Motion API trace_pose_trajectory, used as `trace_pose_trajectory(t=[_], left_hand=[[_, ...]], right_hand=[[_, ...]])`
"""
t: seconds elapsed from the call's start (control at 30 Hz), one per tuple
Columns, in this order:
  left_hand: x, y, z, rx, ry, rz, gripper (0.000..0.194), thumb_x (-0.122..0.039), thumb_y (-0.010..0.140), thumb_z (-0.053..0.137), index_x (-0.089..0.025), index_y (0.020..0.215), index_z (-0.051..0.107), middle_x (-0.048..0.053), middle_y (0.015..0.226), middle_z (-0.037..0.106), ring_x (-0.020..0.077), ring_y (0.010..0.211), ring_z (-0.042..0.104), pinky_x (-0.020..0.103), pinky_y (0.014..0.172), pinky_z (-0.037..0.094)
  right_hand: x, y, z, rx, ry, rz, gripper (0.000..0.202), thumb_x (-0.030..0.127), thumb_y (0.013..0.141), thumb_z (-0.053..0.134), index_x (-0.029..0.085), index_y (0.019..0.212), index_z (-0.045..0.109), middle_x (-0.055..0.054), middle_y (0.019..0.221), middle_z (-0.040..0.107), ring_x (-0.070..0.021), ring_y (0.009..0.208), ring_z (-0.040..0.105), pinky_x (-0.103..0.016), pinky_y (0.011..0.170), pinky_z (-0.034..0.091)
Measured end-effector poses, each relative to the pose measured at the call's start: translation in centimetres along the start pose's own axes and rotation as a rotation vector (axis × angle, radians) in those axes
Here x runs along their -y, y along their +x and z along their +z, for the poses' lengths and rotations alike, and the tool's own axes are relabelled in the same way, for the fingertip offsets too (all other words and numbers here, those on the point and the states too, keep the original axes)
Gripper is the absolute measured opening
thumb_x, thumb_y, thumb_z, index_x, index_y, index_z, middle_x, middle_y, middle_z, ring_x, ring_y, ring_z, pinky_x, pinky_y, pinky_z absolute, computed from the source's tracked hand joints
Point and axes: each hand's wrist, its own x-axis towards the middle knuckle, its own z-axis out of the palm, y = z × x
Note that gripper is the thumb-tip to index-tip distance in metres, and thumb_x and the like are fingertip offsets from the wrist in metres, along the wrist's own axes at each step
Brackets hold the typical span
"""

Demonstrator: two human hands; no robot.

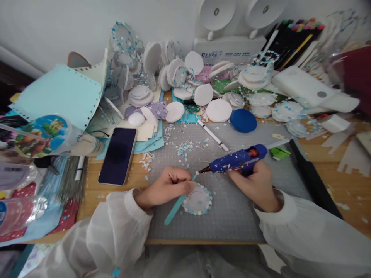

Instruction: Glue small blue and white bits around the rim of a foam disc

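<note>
My left hand (166, 187) is closed around teal tweezers (175, 210), which slant up to the right. A tiny pale piece sits at their tip, right by the nozzle of a blue hot glue gun (232, 160). My right hand (256, 185) grips the glue gun by its handle, nozzle pointing left. Just below the tweezers, a round ring edged with small white and blue flower-like pieces (198, 200) lies on the grey cutting mat (232, 224). Loose white and blue bits (185, 148) are scattered farther back on the mat.
A phone (118, 154) and a printed cup (43, 135) are at left. White discs (218, 110), a blue disc (243, 120) and beaded decorations crowd the back. A white pen (213, 135) and a green sharpener-like item (280, 153) lie on the mat.
</note>
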Motion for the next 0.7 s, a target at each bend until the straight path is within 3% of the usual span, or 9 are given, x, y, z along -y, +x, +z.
trace_pose_trajectory(t=[0.5, 0.7], left_hand=[[-0.06, 0.03, 0.12, 0.018, 0.029, 0.003, 0.05, -0.048, 0.082, 0.054, -0.016, 0.049, 0.034, -0.006, 0.049, 0.028, 0.0049, 0.046, 0.025, 0.02, 0.043, 0.019], [-0.2, 0.07, 0.1, 0.019, 0.024, -0.009, 0.045, -0.047, 0.082, 0.054, -0.014, 0.052, 0.045, -0.005, 0.05, 0.035, 0.0058, 0.047, 0.03, 0.02, 0.044, 0.022]], right_hand=[[0.32, -0.01, -0.05, 0.002, -0.013, -0.026, 0.021, 0.028, 0.061, 0.06, 0.024, 0.049, 0.044, 0.006, 0.038, 0.045, -0.0115, 0.035, 0.041, -0.024, 0.036, 0.034], [-0.09, 0.01, -0.14, -0.031, -0.069, -0.084, 0.021, 0.031, 0.063, 0.062, 0.023, 0.05, 0.048, 0.006, 0.037, 0.045, -0.013, 0.033, 0.043, -0.025, 0.036, 0.036]])
